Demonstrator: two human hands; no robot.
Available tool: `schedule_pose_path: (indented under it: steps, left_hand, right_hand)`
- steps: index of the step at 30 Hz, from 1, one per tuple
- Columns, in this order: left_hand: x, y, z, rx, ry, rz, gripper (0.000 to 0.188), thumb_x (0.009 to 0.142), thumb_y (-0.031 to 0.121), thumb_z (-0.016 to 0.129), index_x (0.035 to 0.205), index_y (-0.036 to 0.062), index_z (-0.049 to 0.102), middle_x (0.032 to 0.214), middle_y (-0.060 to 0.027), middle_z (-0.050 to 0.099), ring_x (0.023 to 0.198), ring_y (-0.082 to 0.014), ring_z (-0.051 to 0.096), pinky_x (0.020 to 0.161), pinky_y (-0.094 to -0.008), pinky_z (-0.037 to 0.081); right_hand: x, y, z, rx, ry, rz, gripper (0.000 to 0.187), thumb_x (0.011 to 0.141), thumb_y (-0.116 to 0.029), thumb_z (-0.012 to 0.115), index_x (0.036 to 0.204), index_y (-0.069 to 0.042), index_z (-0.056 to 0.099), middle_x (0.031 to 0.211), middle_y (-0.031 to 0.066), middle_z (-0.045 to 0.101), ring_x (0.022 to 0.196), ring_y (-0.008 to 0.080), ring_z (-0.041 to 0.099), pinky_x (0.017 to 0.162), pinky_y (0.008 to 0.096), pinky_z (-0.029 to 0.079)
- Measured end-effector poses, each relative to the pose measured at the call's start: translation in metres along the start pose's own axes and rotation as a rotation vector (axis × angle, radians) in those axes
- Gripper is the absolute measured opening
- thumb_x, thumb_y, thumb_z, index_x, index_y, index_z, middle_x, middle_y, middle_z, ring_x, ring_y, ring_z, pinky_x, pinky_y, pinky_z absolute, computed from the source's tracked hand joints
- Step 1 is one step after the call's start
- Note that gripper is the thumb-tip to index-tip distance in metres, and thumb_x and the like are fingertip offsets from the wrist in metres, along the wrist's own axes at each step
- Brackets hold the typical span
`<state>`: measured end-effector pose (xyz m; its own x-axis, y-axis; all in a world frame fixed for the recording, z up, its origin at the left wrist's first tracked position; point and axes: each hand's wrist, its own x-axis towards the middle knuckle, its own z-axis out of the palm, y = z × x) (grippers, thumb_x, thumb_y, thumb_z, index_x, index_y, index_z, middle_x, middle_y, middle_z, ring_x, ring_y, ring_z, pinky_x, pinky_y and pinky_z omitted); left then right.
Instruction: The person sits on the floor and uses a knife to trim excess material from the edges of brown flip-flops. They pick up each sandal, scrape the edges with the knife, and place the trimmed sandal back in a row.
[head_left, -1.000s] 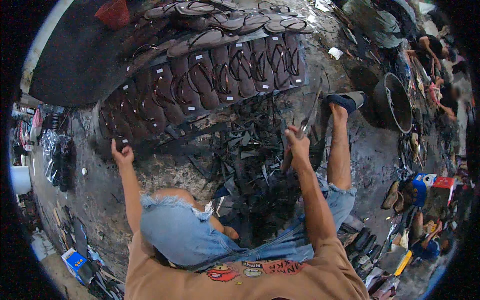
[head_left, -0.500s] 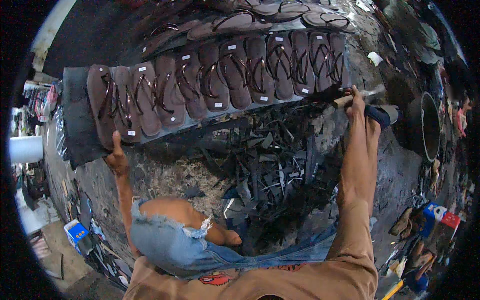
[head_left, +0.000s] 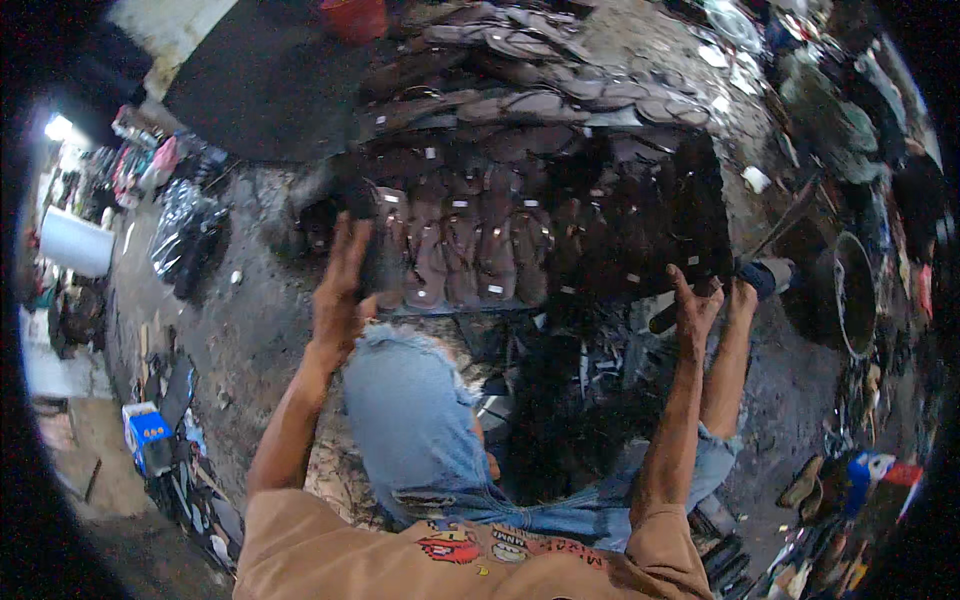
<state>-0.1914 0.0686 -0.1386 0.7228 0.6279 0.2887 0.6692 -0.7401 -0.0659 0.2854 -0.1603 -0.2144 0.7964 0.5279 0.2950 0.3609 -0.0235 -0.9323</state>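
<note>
The work item is a set of brown thong sandals point(head_left: 460, 240), laid side by side on a dark sheet point(head_left: 470, 308) on the floor in front of the seated person. The sandals extend from near the left edge of the sheet toward its right edge; their toe-to-heel axis runs roughly between the near and far edges. Small white labels are visible on several soles (the right-hand portion is too dark for a reliable count).

Left hand point(head_left: 340, 285): positioned at the near left corner of the sheet. The fingers are extended forward, with the thumb spread apart. The fingertips overlap the raised dark material at the left edge; motion blur prevents determining whether it is gripped.

Right hand point(head_left: 695, 305): positioned at the near right corner of the sheet. One digit points upward and the other fingers are partly curled. A dark, bar-shaped item point(head_left: 663, 316) lies immediately beside the palm; whether the hand grips it cannot be determined.

Surroundings: further sandals point(head_left: 540, 106) lie in rows beyond the far edge. Dark scraps point(head_left: 600, 372) cover the floor between the near edge and the person's legs. A round tub point(head_left: 840, 290) stands beyond the right edge, past a slippered foot point(head_left: 768, 276).
</note>
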Motion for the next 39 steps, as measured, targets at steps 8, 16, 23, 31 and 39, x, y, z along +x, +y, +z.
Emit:
schedule_pose_path:
  steps: [8,16,23,31,39]
  left_hand:
    - [-0.019,-0.028,0.112,0.333,-0.328,0.044,0.075,0.089,-0.001,0.054,0.157,0.0262,0.038,0.171,-0.0121,0.009,0.147,-0.0440,0.035,0.083,-0.0578,0.059]
    - [0.061,-0.120,0.025,-0.423,-0.071,-0.162,0.033,0.095,0.018,0.059,0.125,0.0044,0.065,0.137,-0.0153,0.054,0.120,-0.0299,0.059,0.087,-0.0432,0.054]
    - [0.109,-0.065,-0.155,-1.164,0.288,-0.466,0.036,0.092,0.022,0.064,0.115,-0.0049,0.071,0.117,-0.0115,0.070,0.107,-0.0224,0.064,0.097,-0.0382,0.047]
    - [0.127,0.298,-0.111,-1.370,0.177,-0.532,0.053,0.079,0.014,0.075,0.122,-0.0125,0.057,0.123,-0.0204,0.065,0.112,-0.0293,0.060,0.101,-0.0415,0.045]
    - [0.030,0.418,0.007,-1.143,-0.046,-0.200,0.055,0.095,0.019,0.064,0.136,-0.0135,0.048,0.136,-0.0284,0.055,0.121,-0.0394,0.056,0.106,-0.0453,0.042]
  right_hand:
    - [-0.019,-0.071,0.093,-0.572,-0.087,-0.283,0.060,0.075,-0.006,0.080,0.132,-0.020,0.067,0.111,0.0096,0.074,0.095,0.0265,0.069,0.086,0.0354,0.055]
    - [0.011,-0.012,-0.060,0.033,0.273,0.013,0.024,0.084,-0.010,0.080,0.106,-0.004,0.073,0.094,0.0023,0.075,0.086,0.0165,0.068,0.078,0.0327,0.053]
    - [-0.047,-0.148,-0.256,0.423,0.768,0.142,0.025,0.079,-0.005,0.079,0.102,0.001,0.072,0.096,0.0059,0.072,0.083,0.0194,0.066,0.078,0.0376,0.054]
    - [-0.159,-0.093,-0.521,-0.110,1.003,0.122,0.031,0.094,-0.033,0.074,0.092,-0.005,0.063,0.072,0.0015,0.060,0.054,0.0114,0.051,0.048,0.0290,0.039]
    - [-0.491,-0.004,-0.351,-0.538,1.085,0.527,0.045,0.100,-0.033,0.066,0.120,0.001,0.045,0.079,0.0052,0.056,0.058,0.0142,0.057,0.049,0.0313,0.048]
